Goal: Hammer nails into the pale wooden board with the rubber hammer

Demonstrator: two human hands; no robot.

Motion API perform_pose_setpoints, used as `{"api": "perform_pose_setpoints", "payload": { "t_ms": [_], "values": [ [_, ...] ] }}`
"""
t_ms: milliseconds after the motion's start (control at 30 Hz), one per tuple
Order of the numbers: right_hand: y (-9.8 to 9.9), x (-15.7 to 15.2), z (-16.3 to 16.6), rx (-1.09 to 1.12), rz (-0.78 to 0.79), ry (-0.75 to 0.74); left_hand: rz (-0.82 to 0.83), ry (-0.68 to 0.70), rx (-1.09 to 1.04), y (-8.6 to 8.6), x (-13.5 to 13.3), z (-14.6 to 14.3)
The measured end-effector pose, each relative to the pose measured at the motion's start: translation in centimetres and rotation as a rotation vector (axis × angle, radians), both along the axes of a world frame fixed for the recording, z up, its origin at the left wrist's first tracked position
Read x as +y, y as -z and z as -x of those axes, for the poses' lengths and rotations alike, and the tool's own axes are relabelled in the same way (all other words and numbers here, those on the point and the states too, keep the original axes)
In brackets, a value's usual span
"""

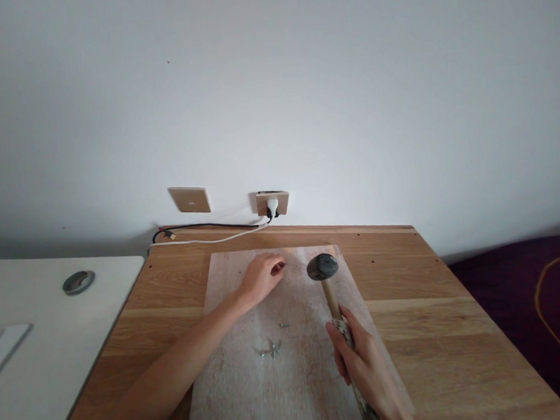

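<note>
My right hand (360,355) is wrapped round the handle of a mallet (323,268), whose dark head is raised over the right part of a pale, worn board (255,403). Near the board's far edge, my left hand (264,276) has its fingers curled together in a pinch. Whatever sits between those fingertips is hidden or too small to name. Toward the middle of the board lies a little cluster of metal screws or nails (272,350), with a single one (284,325) lying just beyond it.
Under the board is a wooden tabletop (422,328). Behind it, a wall socket (279,202) holds a white plug, with cables (214,226) trailing left. A white table (101,331) at left carries a round grey object (78,282). Dark purple fabric (500,284) lies at right.
</note>
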State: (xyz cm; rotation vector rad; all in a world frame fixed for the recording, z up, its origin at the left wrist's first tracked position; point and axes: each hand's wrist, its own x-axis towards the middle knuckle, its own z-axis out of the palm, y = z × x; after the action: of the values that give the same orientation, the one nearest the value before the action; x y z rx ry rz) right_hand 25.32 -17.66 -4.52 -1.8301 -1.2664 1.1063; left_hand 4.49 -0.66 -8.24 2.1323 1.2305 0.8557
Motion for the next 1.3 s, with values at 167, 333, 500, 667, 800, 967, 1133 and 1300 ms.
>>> {"api": "perform_pose_setpoints", "payload": {
  "t_ms": [167,333,500,667,800,967,1133,1300],
  "values": [
    [-0.5,0.4,0.5,0.025,0.008,-0.008,0.006,-0.018,-0.003,0.2,0.1,0.3],
    [-0.9,1.1,1.2,0.027,0.019,-0.026,-0.024,0.007,0.027,0.3,0.2,0.4],
    [-0.8,2.0,2.0,0.023,0.013,-0.084,0.034,0.007,-0.032,0.4,0.3,0.2],
    [-0.5,2.6,2.8,0.013,-0.003,-0.125,0.105,-0.008,-0.052,0.1,0.1,0.1],
    [-0.4,2.7,3.2,-0.031,-0.009,-0.157,0.141,-0.02,-0.063,-0.1,0.0,0.2],
    [-0.3,2.4,3.4,-0.029,-0.012,-0.125,0.089,-0.015,-0.097,0.0,-0.1,0.2],
    [-0.5,2.4,3.5,-0.03,0.027,-0.131,0.092,-0.002,-0.068,0.4,0.2,0.1],
    [-0.4,2.1,3.2,-0.016,0.012,-0.14,0.082,0.025,-0.042,-1.5,-0.8,1.3]
  ]
}}
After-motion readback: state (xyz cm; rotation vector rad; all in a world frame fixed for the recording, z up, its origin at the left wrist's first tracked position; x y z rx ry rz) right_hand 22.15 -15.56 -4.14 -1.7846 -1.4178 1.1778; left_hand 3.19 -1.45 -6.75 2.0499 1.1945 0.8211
